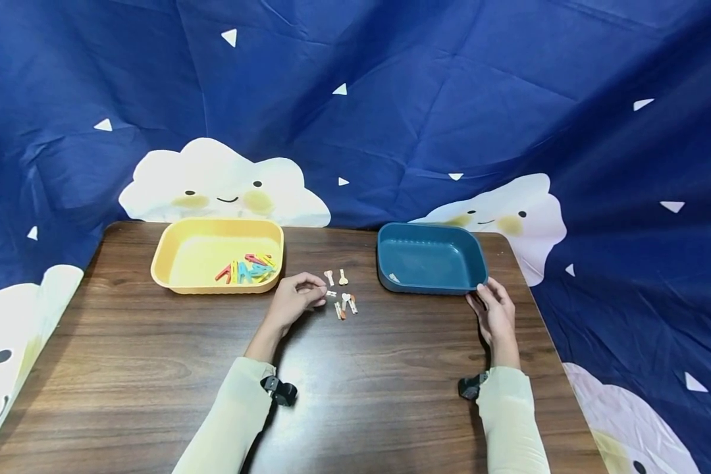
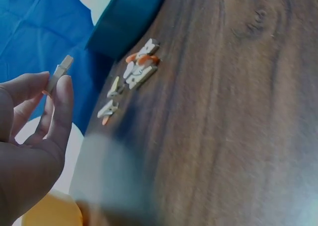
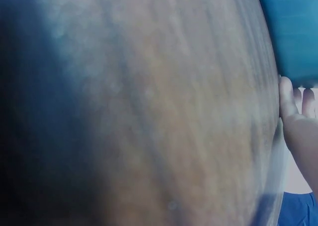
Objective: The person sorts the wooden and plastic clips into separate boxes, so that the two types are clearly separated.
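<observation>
Fingers of the left hand (image 1: pixel 293 301) pinch a small pale wooden clothespin (image 2: pixel 60 71), thumb and fingertips curled round it, just above the brown wooden table (image 1: pixel 154 368). In the left wrist view the clothespin stands out past the fingertips, lifted clear of the tabletop. Just beside that hand lies a loose cluster of more small clothespins (image 1: pixel 342 297), pale wood with orange touches, resting on the table between the two trays.

To the left stands a yellow tray (image 1: pixel 172 263) with a heap of coloured clothespins (image 1: pixel 247 269) in its right part: red, blue, yellow and green. To the right stands a dark teal tray (image 1: pixel 432 260), and something small and pale lies in its near left corner, too small to make out.

The right hand (image 1: pixel 494 313) rests at the near right corner of the teal tray, fingers fairly straight and close together, tips touching its rim. The right wrist view is blurred, showing only tabletop, a teal edge and fingertips.

Behind the table hangs a dark blue cloth (image 1: pixel 450 99) printed with smiling white clouds.
</observation>
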